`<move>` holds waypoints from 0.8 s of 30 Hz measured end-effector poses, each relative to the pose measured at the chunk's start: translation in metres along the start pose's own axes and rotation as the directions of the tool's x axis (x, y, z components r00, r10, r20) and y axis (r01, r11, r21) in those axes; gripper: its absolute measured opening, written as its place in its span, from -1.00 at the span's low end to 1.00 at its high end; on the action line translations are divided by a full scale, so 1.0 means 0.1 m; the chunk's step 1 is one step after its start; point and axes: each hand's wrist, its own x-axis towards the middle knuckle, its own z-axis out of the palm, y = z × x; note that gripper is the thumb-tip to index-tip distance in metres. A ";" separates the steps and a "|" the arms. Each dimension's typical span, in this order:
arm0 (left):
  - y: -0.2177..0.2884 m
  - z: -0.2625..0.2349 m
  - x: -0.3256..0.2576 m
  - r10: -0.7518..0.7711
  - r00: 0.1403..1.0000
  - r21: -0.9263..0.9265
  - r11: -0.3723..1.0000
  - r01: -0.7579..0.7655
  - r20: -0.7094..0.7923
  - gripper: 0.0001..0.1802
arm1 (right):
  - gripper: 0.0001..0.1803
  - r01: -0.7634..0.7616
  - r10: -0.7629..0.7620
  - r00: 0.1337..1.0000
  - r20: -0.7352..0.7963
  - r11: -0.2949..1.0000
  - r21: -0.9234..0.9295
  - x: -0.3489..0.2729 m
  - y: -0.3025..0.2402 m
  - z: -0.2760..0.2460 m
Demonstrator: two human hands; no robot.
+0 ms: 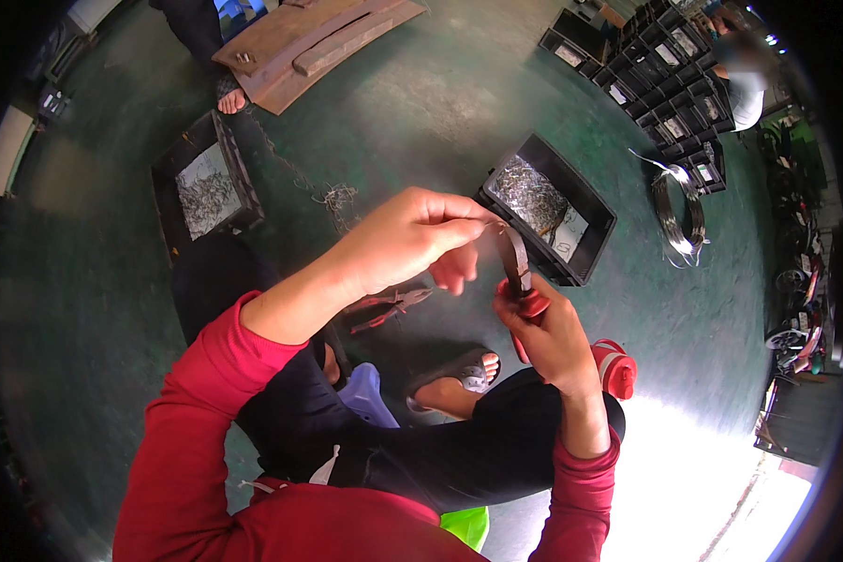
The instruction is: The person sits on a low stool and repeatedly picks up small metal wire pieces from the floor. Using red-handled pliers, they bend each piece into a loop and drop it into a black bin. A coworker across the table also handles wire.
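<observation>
My right hand (pixel 557 342) is wrapped round the red handles of a pair of pliers (pixel 517 260), whose dark metal jaws point up and to the left. The thumb and forefinger of my left hand (pixel 407 234) pinch together right at the tip of the jaws. Whatever lies between those fingertips is too small to make out. Below my left hand, a second pair of red-handled pliers (pixel 389 307) is partly in sight above the floor.
Black crates holding small metal pieces stand ahead, one at left (pixel 244 187) and one at right (pixel 590 215). A wire coil (pixel 670 215) lies farther right, near stacked crates (pixel 670 56). Loose wire (pixel 337 197), a red container (pixel 616 370), wooden boards (pixel 281 56) and another person's foot (pixel 231 101) also show.
</observation>
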 end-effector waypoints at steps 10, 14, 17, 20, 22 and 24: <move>0.00 0.10 -0.08 0.101 0.995 0.226 0.970 -0.093 -0.024 -0.69 | -0.76 0.072 -0.111 0.976 -0.190 0.977 -0.201 0.05 0.04 0.10; -0.01 0.16 -0.10 0.131 0.989 0.231 0.966 -0.114 -0.063 -0.67 | -0.77 0.099 -0.134 0.969 -0.208 0.981 -0.169 0.06 0.06 0.15; -0.02 0.17 -0.11 0.132 0.988 0.255 0.961 -0.109 -0.077 -0.67 | -0.78 0.101 -0.135 0.969 -0.208 0.981 -0.164 0.07 0.07 0.17; -0.04 0.16 -0.11 0.162 0.983 0.280 0.951 -0.131 -0.088 -0.68 | -0.75 0.137 -0.181 0.953 -0.243 0.973 -0.187 0.10 0.08 0.22; -0.08 0.16 -0.11 0.172 0.979 0.287 0.948 -0.136 -0.107 -0.68 | -0.75 0.144 -0.194 0.946 -0.259 0.969 -0.202 0.11 0.10 0.24; -0.13 0.18 -0.10 0.167 0.977 0.283 0.951 -0.123 -0.136 -0.69 | -0.75 0.149 -0.207 0.940 -0.273 0.965 -0.217 0.12 0.11 0.26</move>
